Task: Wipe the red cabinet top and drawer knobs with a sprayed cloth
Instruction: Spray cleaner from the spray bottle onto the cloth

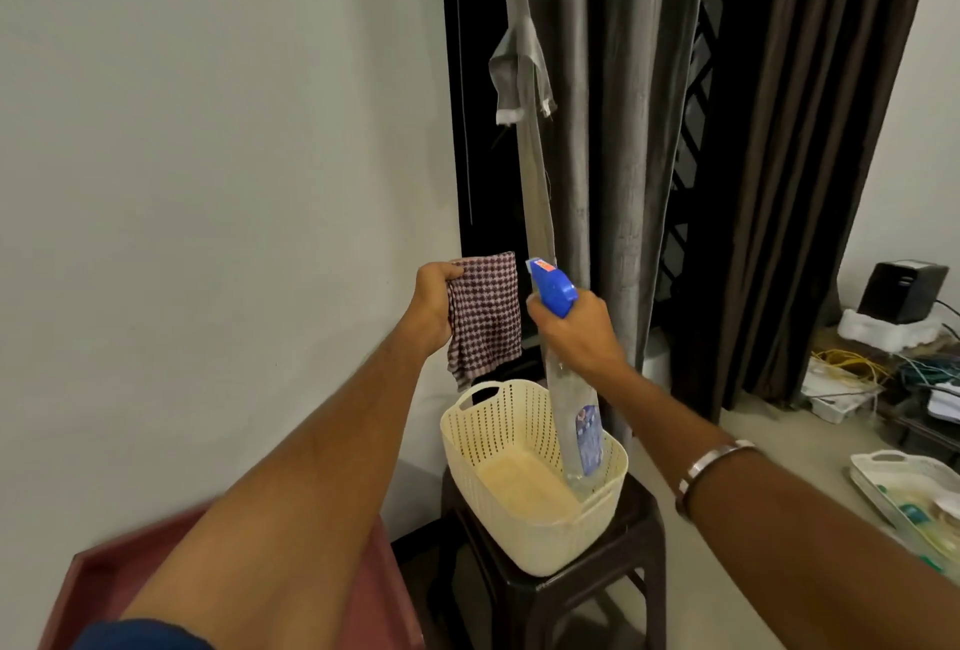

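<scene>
My left hand [431,309] holds up a checked maroon-and-white cloth [485,317], which hangs down from my fingers. Just to its right, my right hand [576,332] grips the neck of a clear spray bottle [576,410] with a blue trigger head [551,286]; the nozzle points toward the cloth. The bottle's base hangs over a cream basket. The red cabinet top [374,597] shows at the bottom left, mostly hidden under my left arm. No drawer knobs are in view.
A cream perforated basket [498,441] sits on a dark plastic stool [639,545] beside the cabinet. Dark curtains [649,130] hang behind it. On the floor at right lie a white tray [914,488] of items, tangled cables [852,363] and a black box [904,291].
</scene>
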`<action>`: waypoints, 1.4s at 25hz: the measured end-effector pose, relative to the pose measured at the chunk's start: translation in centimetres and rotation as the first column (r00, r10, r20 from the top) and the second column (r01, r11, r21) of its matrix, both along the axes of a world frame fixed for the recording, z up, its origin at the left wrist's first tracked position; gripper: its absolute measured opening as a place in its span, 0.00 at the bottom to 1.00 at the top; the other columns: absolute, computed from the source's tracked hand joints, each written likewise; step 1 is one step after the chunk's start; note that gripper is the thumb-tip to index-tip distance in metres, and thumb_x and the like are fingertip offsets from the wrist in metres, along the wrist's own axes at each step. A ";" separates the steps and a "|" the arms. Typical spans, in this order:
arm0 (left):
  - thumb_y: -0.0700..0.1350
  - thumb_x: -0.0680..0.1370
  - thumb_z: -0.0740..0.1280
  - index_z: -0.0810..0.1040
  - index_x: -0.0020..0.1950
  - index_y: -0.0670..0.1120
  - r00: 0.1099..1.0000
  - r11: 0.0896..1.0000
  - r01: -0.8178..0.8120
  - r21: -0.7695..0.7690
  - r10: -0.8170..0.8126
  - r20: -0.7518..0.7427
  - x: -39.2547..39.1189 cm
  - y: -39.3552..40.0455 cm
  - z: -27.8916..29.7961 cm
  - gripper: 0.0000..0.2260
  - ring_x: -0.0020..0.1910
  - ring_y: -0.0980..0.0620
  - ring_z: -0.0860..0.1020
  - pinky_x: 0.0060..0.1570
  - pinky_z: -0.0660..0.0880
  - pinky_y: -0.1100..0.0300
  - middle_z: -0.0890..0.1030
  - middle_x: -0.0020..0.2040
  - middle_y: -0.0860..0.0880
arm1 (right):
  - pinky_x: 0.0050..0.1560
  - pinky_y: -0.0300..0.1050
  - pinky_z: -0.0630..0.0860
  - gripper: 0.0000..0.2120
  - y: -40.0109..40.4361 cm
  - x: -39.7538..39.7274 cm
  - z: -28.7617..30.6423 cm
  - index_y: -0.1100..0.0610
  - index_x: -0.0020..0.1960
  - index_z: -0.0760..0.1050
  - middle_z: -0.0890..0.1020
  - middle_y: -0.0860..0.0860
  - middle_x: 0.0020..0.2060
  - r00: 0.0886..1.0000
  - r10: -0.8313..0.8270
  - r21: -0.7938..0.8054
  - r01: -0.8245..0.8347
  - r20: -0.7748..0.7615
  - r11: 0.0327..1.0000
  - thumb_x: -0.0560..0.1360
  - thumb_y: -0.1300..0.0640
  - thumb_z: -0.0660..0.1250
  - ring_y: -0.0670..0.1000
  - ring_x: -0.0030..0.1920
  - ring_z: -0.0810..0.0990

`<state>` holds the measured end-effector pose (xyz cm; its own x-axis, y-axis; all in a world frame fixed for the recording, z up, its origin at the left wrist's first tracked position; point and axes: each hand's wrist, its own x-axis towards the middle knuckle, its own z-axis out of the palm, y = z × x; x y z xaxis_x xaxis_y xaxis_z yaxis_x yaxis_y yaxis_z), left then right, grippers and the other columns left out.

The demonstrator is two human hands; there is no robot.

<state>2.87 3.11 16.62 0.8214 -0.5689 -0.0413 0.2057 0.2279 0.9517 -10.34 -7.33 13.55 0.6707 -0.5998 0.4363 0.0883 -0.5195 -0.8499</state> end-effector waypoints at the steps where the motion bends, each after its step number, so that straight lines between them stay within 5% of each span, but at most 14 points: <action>1: 0.42 0.78 0.53 0.77 0.44 0.43 1.000 1.000 0.002 0.004 -0.002 -0.004 0.2 -0.7 -1.0 0.13 0.42 0.46 0.78 0.46 0.75 0.52 0.81 0.42 0.44 | 0.24 0.27 0.66 0.12 -0.4 0.6 -0.9 0.50 0.34 0.68 0.70 0.48 0.27 1.000 0.003 0.022 -0.003 0.011 1.000 0.75 0.56 0.67 0.41 0.24 0.70; 7: 0.43 0.80 0.53 0.77 0.51 0.44 1.000 0.996 0.004 0.088 -0.005 0.001 1.1 -3.4 -7.3 0.12 0.43 0.48 0.78 0.43 0.76 0.54 0.80 0.45 0.45 | 0.40 0.43 0.76 0.08 -2.6 3.5 -8.5 0.52 0.42 0.74 0.80 0.60 0.41 1.000 0.008 0.142 -0.009 0.007 0.990 0.75 0.48 0.67 0.51 0.37 0.76; 16: 0.46 0.81 0.54 0.76 0.57 0.45 0.998 0.985 0.040 0.168 -0.030 -0.061 1.0 -5.7 -14.4 0.13 0.44 0.48 0.78 0.43 0.76 0.54 0.80 0.46 0.46 | 0.43 0.39 0.74 0.15 -4.1 4.7 -16.0 0.55 0.51 0.75 0.80 0.55 0.45 0.994 -0.073 0.172 0.087 -0.086 0.981 0.74 0.45 0.67 0.52 0.43 0.79; 24: 0.47 0.81 0.54 0.74 0.64 0.43 0.995 0.975 0.053 0.215 -0.033 -0.096 0.7 -6.3 -15.8 0.17 0.47 0.46 0.78 0.56 0.75 0.46 0.79 0.56 0.41 | 0.47 0.37 0.72 0.19 -4.3 4.2 -16.4 0.55 0.60 0.73 0.77 0.45 0.48 0.990 -0.041 0.177 0.064 -0.132 0.982 0.73 0.47 0.69 0.44 0.45 0.76; 28: 0.46 0.81 0.54 0.74 0.64 0.43 0.999 0.981 0.018 0.195 -0.011 -0.038 0.0 -5.6 -14.3 0.16 0.45 0.48 0.78 0.48 0.76 0.52 0.79 0.55 0.42 | 0.51 0.44 0.73 0.30 -4.8 2.6 -15.0 0.54 0.67 0.65 0.75 0.47 0.54 0.969 -0.014 0.172 0.058 -0.246 0.983 0.70 0.44 0.71 0.49 0.51 0.76; 31: 0.47 0.82 0.55 0.74 0.63 0.43 1.000 0.984 0.008 0.180 -0.004 -0.025 -0.5 -4.5 -12.5 0.15 0.45 0.49 0.77 0.45 0.76 0.54 0.79 0.54 0.44 | 0.64 0.53 0.71 0.45 -5.0 0.5 -14.1 0.51 0.74 0.51 0.67 0.50 0.69 0.931 0.091 0.191 -0.024 -0.353 0.981 0.67 0.45 0.74 0.55 0.66 0.70; 35: 0.46 0.82 0.54 0.75 0.58 0.44 1.000 0.994 -0.010 0.109 0.008 0.010 -1.5 -2.5 -9.9 0.13 0.44 0.50 0.77 0.40 0.75 0.56 0.80 0.48 0.47 | 0.70 0.56 0.62 0.53 -5.0 -2.3 -12.0 0.49 0.76 0.38 0.52 0.55 0.77 0.850 0.204 0.246 -0.091 -0.486 0.965 0.68 0.60 0.75 0.59 0.75 0.57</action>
